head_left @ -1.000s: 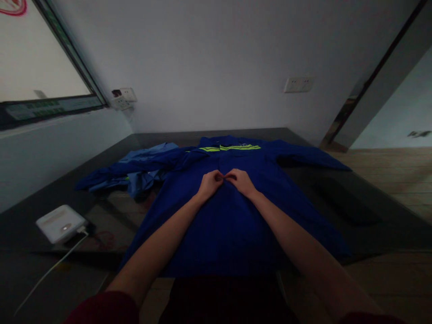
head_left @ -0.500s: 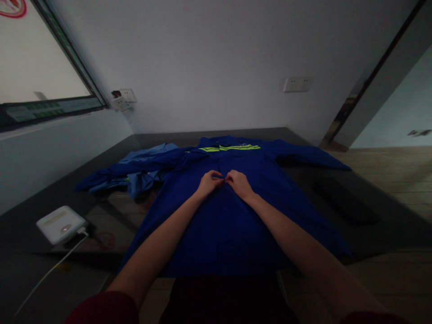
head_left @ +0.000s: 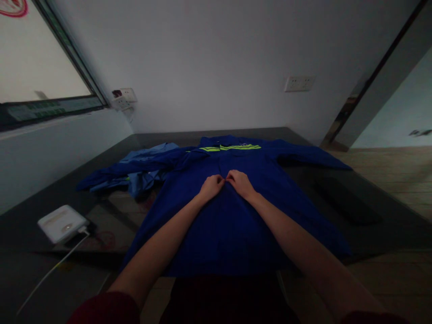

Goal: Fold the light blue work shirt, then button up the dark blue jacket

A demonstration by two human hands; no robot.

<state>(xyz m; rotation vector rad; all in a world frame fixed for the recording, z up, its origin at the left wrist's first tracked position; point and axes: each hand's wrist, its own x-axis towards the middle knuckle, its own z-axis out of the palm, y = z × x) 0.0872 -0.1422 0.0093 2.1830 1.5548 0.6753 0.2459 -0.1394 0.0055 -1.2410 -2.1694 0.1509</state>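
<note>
A dark blue work jacket (head_left: 236,229) with yellow-green reflective stripes across its chest lies spread on the dark table, collar toward the wall and hem toward me. Halfway down its front opening, my left hand (head_left: 212,185) and my right hand (head_left: 239,182) meet, fingertips almost touching. The left fingers are curled in a pinch on the edge of the front. Thumb and forefinger of the right hand pinch the jacket from the other side. Any button between the fingertips is too small to make out.
Under the jacket's left sleeve lies a crumpled lighter blue garment (head_left: 143,182). A white box-shaped device (head_left: 62,223) with a white cable sits at the table's left. On the right rests a flat black object (head_left: 347,200). Wall sockets (head_left: 299,83) are behind the table (head_left: 280,132).
My left hand has turned slightly and its fingers have curled in closer to the right fingertips. The right hand and the jacket stay nearly as they were.
</note>
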